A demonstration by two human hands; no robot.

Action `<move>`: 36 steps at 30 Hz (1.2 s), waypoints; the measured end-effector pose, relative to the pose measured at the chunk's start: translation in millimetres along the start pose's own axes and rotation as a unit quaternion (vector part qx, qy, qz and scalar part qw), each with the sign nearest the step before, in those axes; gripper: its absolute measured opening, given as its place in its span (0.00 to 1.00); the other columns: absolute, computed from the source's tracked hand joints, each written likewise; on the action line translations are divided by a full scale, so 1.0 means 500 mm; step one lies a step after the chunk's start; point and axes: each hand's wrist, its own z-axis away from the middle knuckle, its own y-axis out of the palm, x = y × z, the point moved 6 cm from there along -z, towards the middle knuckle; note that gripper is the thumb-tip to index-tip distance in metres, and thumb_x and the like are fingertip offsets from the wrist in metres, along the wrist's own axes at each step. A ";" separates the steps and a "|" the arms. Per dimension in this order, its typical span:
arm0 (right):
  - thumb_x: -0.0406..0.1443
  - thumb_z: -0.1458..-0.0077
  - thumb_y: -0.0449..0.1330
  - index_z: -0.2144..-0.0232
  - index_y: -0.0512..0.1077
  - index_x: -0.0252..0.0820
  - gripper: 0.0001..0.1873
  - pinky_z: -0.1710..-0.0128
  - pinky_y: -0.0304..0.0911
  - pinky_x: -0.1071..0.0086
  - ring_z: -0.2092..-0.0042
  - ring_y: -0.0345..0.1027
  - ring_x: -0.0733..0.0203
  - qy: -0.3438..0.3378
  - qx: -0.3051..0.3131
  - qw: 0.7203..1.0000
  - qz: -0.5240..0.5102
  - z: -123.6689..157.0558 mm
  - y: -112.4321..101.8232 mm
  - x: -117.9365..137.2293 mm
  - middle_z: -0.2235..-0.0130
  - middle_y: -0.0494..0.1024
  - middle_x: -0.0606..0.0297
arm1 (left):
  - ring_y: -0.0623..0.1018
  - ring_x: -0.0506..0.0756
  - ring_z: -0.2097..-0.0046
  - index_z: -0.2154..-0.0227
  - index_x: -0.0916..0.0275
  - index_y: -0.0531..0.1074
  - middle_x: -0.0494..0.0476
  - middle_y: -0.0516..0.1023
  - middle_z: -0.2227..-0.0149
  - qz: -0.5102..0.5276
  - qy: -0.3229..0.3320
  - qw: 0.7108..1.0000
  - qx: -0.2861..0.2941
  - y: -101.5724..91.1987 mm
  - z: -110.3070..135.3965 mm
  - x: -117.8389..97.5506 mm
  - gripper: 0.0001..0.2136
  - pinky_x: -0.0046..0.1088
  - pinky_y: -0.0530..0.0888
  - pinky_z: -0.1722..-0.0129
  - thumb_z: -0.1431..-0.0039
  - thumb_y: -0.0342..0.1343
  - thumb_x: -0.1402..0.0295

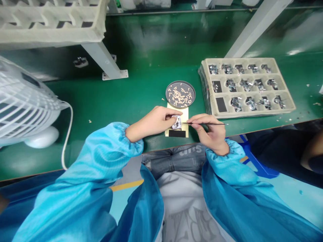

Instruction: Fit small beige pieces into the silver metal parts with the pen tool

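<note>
A small silver-white metal part [176, 123] is held over a yellow pad [185, 116] at the table's front edge. My left hand [157, 121] grips it from the left between thumb and fingers. In my right hand [210, 131] is a thin dark pointed tool [214, 124], pinched like a pen, with its tip at the part's right side. Whether the tip touches the part is too small to tell. Just behind the pad sits a round dark dish [180, 94] full of tiny beige pieces. A black strip [177, 133] lies across the pad's near end.
On the right is a beige compartment tray [248, 116] with metal assemblies in most pockets. A white fan [27, 104] and its cable [70, 134] stand on the left. A shelf post [108, 65] rises behind. Another person's dark clothing [282, 158] is at far right.
</note>
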 end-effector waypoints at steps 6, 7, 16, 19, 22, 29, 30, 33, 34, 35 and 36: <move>0.31 0.36 0.65 0.56 0.77 0.47 0.07 0.54 0.79 0.54 0.54 0.81 0.51 0.010 -0.012 1.000 -0.019 0.002 -0.003 -0.001 0.58 0.84 0.58 | 0.73 0.51 0.71 0.47 0.62 0.82 0.53 0.84 0.67 0.002 -0.003 1.000 0.001 0.000 0.000 0.002 0.18 0.24 0.67 0.72 0.35 0.56 0.66; 0.32 0.36 0.65 0.56 0.77 0.47 0.06 0.53 0.79 0.54 0.54 0.81 0.51 0.012 -0.011 1.000 -0.013 0.001 -0.003 0.000 0.58 0.84 0.58 | 0.73 0.51 0.71 0.47 0.62 0.82 0.53 0.84 0.67 0.001 -0.002 1.000 0.001 0.000 0.000 0.002 0.18 0.24 0.67 0.72 0.35 0.56 0.66; 0.32 0.36 0.65 0.55 0.76 0.47 0.07 0.52 0.78 0.53 0.53 0.80 0.51 0.004 0.014 1.000 0.017 -0.003 0.003 0.003 0.57 0.84 0.58 | 0.73 0.50 0.71 0.46 0.61 0.82 0.53 0.85 0.66 -0.007 -0.004 1.000 -0.007 0.001 0.001 0.002 0.18 0.25 0.67 0.72 0.36 0.56 0.67; 0.31 0.37 0.65 0.55 0.76 0.47 0.09 0.52 0.77 0.53 0.53 0.80 0.51 -0.003 0.012 1.000 0.018 -0.002 0.003 0.006 0.57 0.84 0.57 | 0.72 0.50 0.73 0.46 0.61 0.82 0.52 0.84 0.68 -0.018 -0.010 1.000 -0.014 0.003 0.004 -0.005 0.18 0.25 0.65 0.72 0.37 0.57 0.68; 0.30 0.37 0.65 0.56 0.76 0.46 0.09 0.53 0.77 0.53 0.53 0.80 0.51 -0.008 0.011 1.000 0.017 -0.003 0.003 0.008 0.57 0.84 0.57 | 0.72 0.50 0.73 0.47 0.62 0.83 0.52 0.82 0.71 -0.038 0.001 0.999 -0.030 0.004 0.009 -0.018 0.18 0.26 0.66 0.71 0.37 0.58 0.68; 0.30 0.37 0.64 0.56 0.76 0.47 0.09 0.56 0.78 0.55 0.56 0.81 0.52 -0.010 -0.010 1.000 0.022 0.001 0.001 0.001 0.58 0.84 0.58 | 0.75 0.51 0.71 0.48 0.63 0.83 0.54 0.84 0.69 -0.066 0.020 0.996 -0.053 0.005 0.014 -0.033 0.17 0.27 0.67 0.68 0.37 0.57 0.68; 0.30 0.37 0.65 0.56 0.77 0.47 0.09 0.57 0.78 0.55 0.56 0.81 0.52 -0.010 -0.014 1.000 0.019 0.002 0.000 0.000 0.59 0.84 0.58 | 0.75 0.51 0.71 0.47 0.63 0.83 0.54 0.84 0.69 -0.068 0.019 0.996 -0.052 0.005 0.014 -0.033 0.18 0.27 0.67 0.68 0.37 0.57 0.68; 0.32 0.37 0.65 0.57 0.77 0.48 0.07 0.57 0.79 0.55 0.56 0.82 0.51 -0.005 -0.024 1.000 0.009 0.006 -0.001 -0.003 0.59 0.84 0.59 | 0.76 0.51 0.70 0.47 0.63 0.83 0.55 0.85 0.67 -0.072 0.016 0.996 -0.051 0.005 0.014 -0.030 0.18 0.27 0.68 0.68 0.37 0.57 0.69; 0.33 0.37 0.66 0.57 0.77 0.48 0.06 0.57 0.79 0.55 0.56 0.82 0.50 -0.003 -0.027 1.000 0.007 0.007 -0.002 -0.004 0.59 0.84 0.59 | 0.76 0.52 0.70 0.47 0.63 0.83 0.55 0.85 0.66 -0.072 0.014 0.996 -0.053 0.004 0.014 -0.029 0.18 0.27 0.68 0.68 0.38 0.57 0.69; 0.33 0.37 0.66 0.57 0.77 0.48 0.06 0.57 0.79 0.54 0.56 0.82 0.50 0.000 -0.030 1.000 0.003 0.008 -0.002 -0.005 0.59 0.85 0.59 | 0.77 0.52 0.70 0.47 0.63 0.83 0.55 0.86 0.66 -0.071 0.013 0.996 -0.054 0.003 0.014 -0.029 0.18 0.27 0.68 0.67 0.38 0.57 0.69; 0.34 0.37 0.66 0.57 0.77 0.48 0.06 0.57 0.79 0.54 0.57 0.82 0.50 0.003 -0.032 0.999 0.000 0.009 -0.003 -0.005 0.59 0.85 0.59 | 0.77 0.52 0.70 0.47 0.63 0.83 0.55 0.86 0.66 -0.070 0.013 0.996 -0.056 0.002 0.014 -0.029 0.18 0.27 0.68 0.67 0.38 0.57 0.69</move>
